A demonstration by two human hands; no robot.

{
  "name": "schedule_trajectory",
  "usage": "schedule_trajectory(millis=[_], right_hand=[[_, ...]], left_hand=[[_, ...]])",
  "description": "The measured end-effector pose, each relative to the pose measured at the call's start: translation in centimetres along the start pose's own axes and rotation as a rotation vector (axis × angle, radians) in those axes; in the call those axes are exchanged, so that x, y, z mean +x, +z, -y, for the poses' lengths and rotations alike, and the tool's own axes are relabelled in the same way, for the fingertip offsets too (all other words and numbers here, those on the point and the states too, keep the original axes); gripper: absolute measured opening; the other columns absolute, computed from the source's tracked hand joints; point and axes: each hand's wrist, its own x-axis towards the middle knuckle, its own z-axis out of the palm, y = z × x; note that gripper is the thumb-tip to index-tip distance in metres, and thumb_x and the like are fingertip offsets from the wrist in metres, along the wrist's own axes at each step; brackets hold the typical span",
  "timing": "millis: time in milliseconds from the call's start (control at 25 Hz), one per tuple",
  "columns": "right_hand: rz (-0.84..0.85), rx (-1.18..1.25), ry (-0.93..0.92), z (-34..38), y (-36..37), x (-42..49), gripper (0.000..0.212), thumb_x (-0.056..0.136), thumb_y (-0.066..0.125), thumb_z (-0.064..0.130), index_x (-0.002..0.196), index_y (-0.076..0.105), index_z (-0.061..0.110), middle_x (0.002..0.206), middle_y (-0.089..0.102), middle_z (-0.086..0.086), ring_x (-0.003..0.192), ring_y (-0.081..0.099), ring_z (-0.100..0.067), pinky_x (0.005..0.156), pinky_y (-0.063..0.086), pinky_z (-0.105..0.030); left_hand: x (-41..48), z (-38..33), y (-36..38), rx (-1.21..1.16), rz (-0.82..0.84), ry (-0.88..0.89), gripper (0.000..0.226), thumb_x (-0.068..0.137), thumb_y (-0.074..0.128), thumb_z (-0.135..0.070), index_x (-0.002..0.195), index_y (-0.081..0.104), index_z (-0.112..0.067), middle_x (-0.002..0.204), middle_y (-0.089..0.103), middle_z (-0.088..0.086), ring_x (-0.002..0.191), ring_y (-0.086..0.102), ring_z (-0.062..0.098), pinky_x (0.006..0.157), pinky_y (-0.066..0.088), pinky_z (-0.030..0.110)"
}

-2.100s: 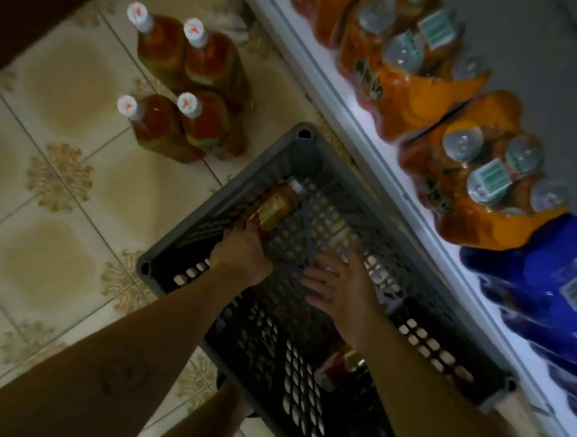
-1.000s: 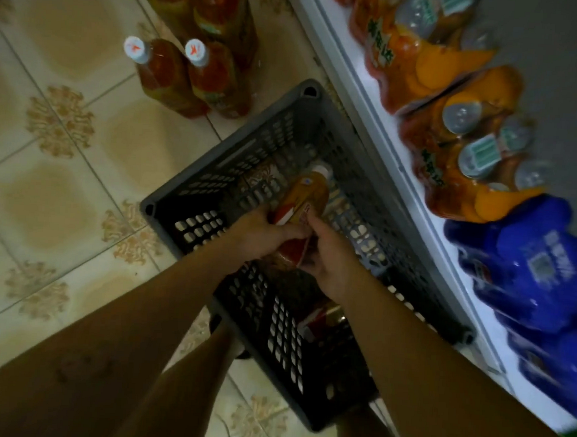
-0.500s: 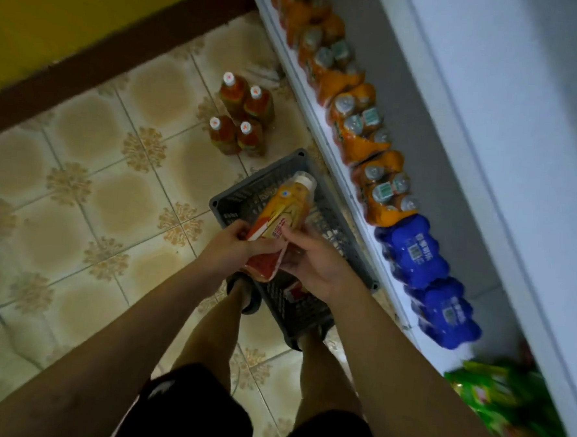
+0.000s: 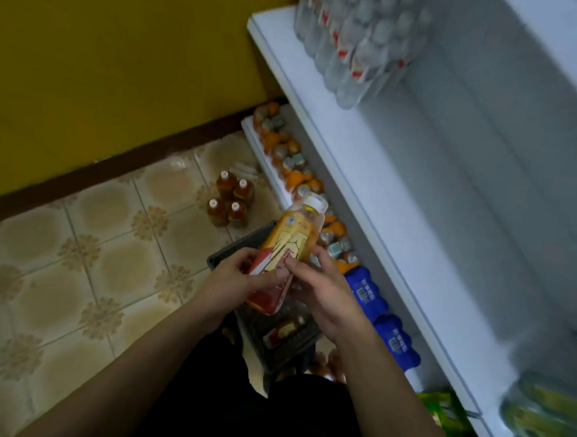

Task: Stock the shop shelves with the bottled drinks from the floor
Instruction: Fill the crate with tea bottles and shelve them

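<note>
We count two hands, left hand (image 4: 234,282) and right hand (image 4: 324,300), both gripping one yellow bottle (image 4: 292,249); four amber bottles (image 4: 236,214) on the floor (image 4: 109,258) by the edge of the lowest shelf (image 4: 267,163); one grey basket (image 4: 218,257) holding one lying bottle (image 4: 283,331); two blue packs (image 4: 365,292); one pack of clear bottles (image 4: 358,43) on the upper shelf (image 4: 320,125); orange packs (image 4: 293,164), number unclear.

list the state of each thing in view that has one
juice bottle, capped, tilted, held in both hands
left hand, grips the juice bottle's lower part
right hand, thumb and fingers curled round the juice bottle
basket, on the floor
second bottle, lying in the basket
tea bottles, four, upright on the floor, capped
water bottles, wrapped pack standing on the shelf
</note>
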Motion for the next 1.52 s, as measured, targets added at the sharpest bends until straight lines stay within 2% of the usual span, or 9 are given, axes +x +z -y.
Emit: schedule_trajectory(millis=[200, 360, 480, 640, 840, 960, 1080, 1360, 1520], right_hand=[[0.028, 0.011, -0.201, 4.5, 1.5, -4.6, 0.071, 0.066, 0.08, 0.02, 0.131, 0.051, 0.018, 0.117, 0.071, -0.01, 0.106, 0.07, -0.025, 0.086, 0.057, -0.04], [0.053, -0.055, -0.348, 7.8, 2.2, -7.4, 0.067, 0.072, 0.079, 0.022, 0.132, 0.049, 0.019, 0.117, 0.07, -0.007, 0.102, 0.071, -0.026, 0.077, 0.059, -0.039], [0.052, -0.212, -0.448, 10.4, 2.1, -10.0, 0.056, 0.083, 0.075, 0.024, 0.13, 0.047, 0.024, 0.119, 0.067, -0.005, 0.098, 0.071, -0.024, 0.068, 0.06, -0.033], [0.041, -0.334, -0.621, 14.1, 1.1, -13.5, 0.053, 0.082, 0.077, 0.027, 0.126, 0.049, 0.03, 0.113, 0.068, -0.003, 0.093, 0.072, -0.019, 0.065, 0.059, -0.033], [0.005, -0.478, -0.782, 18.4, -0.9, -17.6, 0.061, 0.08, 0.078, 0.033, 0.132, 0.046, 0.034, 0.11, 0.067, 0.003, 0.091, 0.072, -0.01, 0.068, 0.061, -0.034], [-0.028, -0.544, -0.803, 20.6, -2.8, -19.7, 0.062, 0.082, 0.076, 0.033, 0.135, 0.043, 0.038, 0.109, 0.066, 0.004, 0.088, 0.071, -0.006, 0.061, 0.059, -0.028], [-0.095, -0.56, -0.793, 22.3, -5.2, -21.3, 0.054, 0.081, 0.078, 0.033, 0.128, 0.05, 0.034, 0.108, 0.07, 0.002, 0.089, 0.072, -0.012, 0.066, 0.061, -0.036], [-0.308, -0.406, -0.897, 27.1, -10.5, -22.7, 0.052, 0.075, 0.084, 0.018, 0.116, 0.056, 0.03, 0.107, 0.071, -0.004, 0.088, 0.073, -0.02, 0.065, 0.062, -0.041], [-0.609, -0.384, -1.044, 29.9, -13.2, -20.6, 0.069, 0.068, 0.088, 0.02, 0.127, 0.052, 0.026, 0.11, 0.067, 0.01, 0.098, 0.067, -0.01, 0.085, 0.058, -0.038]], left_hand=[[-3.7, -4.8, 0.7, -0.038, 0.058, 0.177, 0.06, 0.058, 0.09, -0.044, 0.109, 0.066, -0.023, 0.107, 0.071, 0.004, 0.092, 0.07, 0.018, 0.072, 0.053, 0.026], [-6.4, -8.7, 1.5, -0.05, 0.08, 0.288, 0.062, 0.062, 0.086, -0.043, 0.116, 0.063, -0.023, 0.109, 0.07, 0.0, 0.089, 0.071, 0.013, 0.068, 0.052, 0.021], [-8.3, -10.9, 2.6, -0.08, 0.096, 0.366, 0.069, 0.058, 0.09, -0.046, 0.116, 0.064, -0.02, 0.112, 0.07, 0.006, 0.092, 0.071, 0.018, 0.067, 0.054, 0.024], [-10.7, -14.0, 4.8, -0.061, 0.13, 0.506, 0.079, 0.041, 0.091, -0.058, 0.111, 0.068, -0.029, 0.112, 0.071, 0.003, 0.1, 0.07, 0.022, 0.077, 0.057, 0.032], [-12.7, -17.6, 8.5, -0.038, 0.154, 0.667, 0.048, 0.06, 0.083, -0.046, 0.104, 0.07, -0.035, 0.108, 0.072, -0.002, 0.102, 0.069, 0.019, 0.088, 0.055, 0.038], [-13.0, -19.8, 11.1, 0.013, 0.222, 0.748, 0.079, 0.052, 0.089, -0.052, 0.119, 0.064, -0.02, 0.112, 0.072, 0.003, 0.105, 0.068, 0.021, 0.091, 0.055, 0.037], [-12.6, -22.2, 14.1, 0.044, 0.326, 0.803, 0.091, 0.045, 0.09, -0.057, 0.122, 0.064, -0.015, 0.113, 0.072, 0.005, 0.105, 0.069, 0.02, 0.084, 0.056, 0.028], [-9.6, -27.0, 21.8, 0.057, 0.455, 0.9, 0.081, 0.048, 0.09, -0.054, 0.118, 0.064, -0.022, 0.113, 0.072, 0.0, 0.107, 0.067, 0.014, 0.085, 0.055, 0.023], [-6.3, -30.1, 26.0, 0.228, 0.187, 1.017, 0.063, 0.072, 0.081, -0.036, 0.129, 0.056, -0.024, 0.125, 0.062, -0.007, 0.115, 0.057, 0.006, 0.101, 0.048, 0.031]])
